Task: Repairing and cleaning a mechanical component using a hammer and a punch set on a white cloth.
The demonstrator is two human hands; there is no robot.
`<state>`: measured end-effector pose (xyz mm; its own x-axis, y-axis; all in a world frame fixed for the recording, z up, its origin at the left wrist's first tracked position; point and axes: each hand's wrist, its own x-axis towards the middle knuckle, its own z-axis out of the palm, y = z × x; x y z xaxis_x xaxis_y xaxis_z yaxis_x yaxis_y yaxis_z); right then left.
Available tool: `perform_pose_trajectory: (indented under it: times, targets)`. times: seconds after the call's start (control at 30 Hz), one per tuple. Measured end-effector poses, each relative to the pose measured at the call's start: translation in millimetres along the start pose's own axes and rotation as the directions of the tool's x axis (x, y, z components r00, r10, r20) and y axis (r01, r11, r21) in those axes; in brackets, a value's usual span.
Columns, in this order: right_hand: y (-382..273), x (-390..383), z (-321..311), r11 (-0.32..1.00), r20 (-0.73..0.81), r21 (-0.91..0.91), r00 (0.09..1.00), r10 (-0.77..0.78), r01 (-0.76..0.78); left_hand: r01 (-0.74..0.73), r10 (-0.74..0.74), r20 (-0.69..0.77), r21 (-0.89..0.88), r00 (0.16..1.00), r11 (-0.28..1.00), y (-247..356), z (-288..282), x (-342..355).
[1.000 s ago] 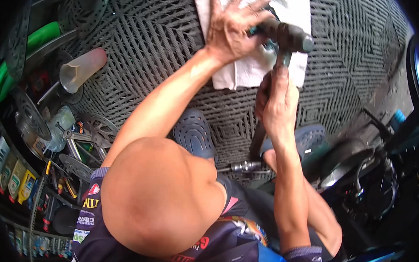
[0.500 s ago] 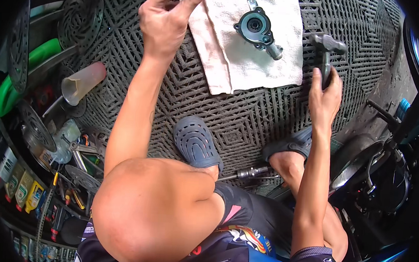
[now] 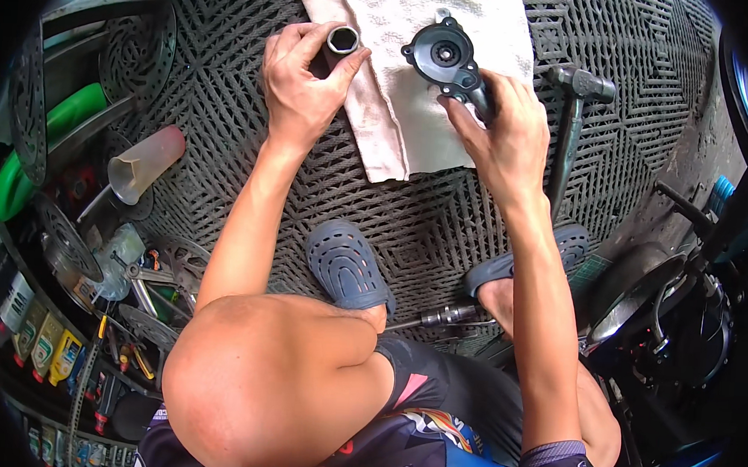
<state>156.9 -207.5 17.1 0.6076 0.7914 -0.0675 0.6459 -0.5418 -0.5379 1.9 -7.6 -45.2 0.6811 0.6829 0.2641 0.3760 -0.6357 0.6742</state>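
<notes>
Between the thumb and fingers of my left hand (image 3: 305,79) is a metal socket (image 3: 343,40), its hollow end facing up. My right hand (image 3: 510,131) grips the pipe-like outlet of a dark round pump housing (image 3: 442,53), which has bolt lugs round its rim and a hole in its centre. The housing is over a white cloth (image 3: 380,131) spread on the floor mat. To the right of my right hand a ball-peen hammer (image 3: 571,117) lies on the mat, its lower handle hidden behind my forearm.
Black ribbed matting (image 3: 221,79) covers the floor. At left stand a rack with brake discs (image 3: 137,48), a cloudy plastic cup (image 3: 145,164) and several bottles (image 3: 46,342). A ratchet-like tool (image 3: 450,315) lies between my clogs (image 3: 348,262). A motorcycle wheel (image 3: 636,292) is at right.
My right hand has let go of the hammer, now lying on the mat, and has taken hold of the pump housing. My left hand has come nearer with the socket.
</notes>
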Motion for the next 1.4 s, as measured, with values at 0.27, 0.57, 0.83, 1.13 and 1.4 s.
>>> perform_pose_trajectory:
  times: [0.27, 0.57, 0.83, 1.13, 1.4]
  targets:
    - [-18, -21, -25, 0.979, -0.058, 0.195, 0.995, 0.075, -0.062, -0.092, 0.093, -0.05, 0.023, 0.994, 0.996, -9, 5, -7]
    - [-28, -35, -38, 0.956, -0.101, 0.293, 0.994, 0.034, -0.003, -0.135, 0.14, -0.091, 0.058, 0.986, 0.989, -15, 11, -11]
    - [-38, -40, -43, 0.926, -0.089, 0.377, 0.994, 0.068, -0.029, -0.125, 0.129, -0.093, 0.05, 0.987, 0.991, -15, 11, -12]
    - [-37, -45, -50, 0.953, -0.082, 0.291, 0.995, -0.057, 0.079, -0.143, 0.149, -0.089, 0.076, 0.985, 0.987, -15, 10, -11]
    - [-43, -40, -52, 0.948, -0.107, 0.312, 0.994, -0.029, 0.062, -0.146, 0.153, -0.082, 0.081, 0.985, 0.986, -15, 10, -10]
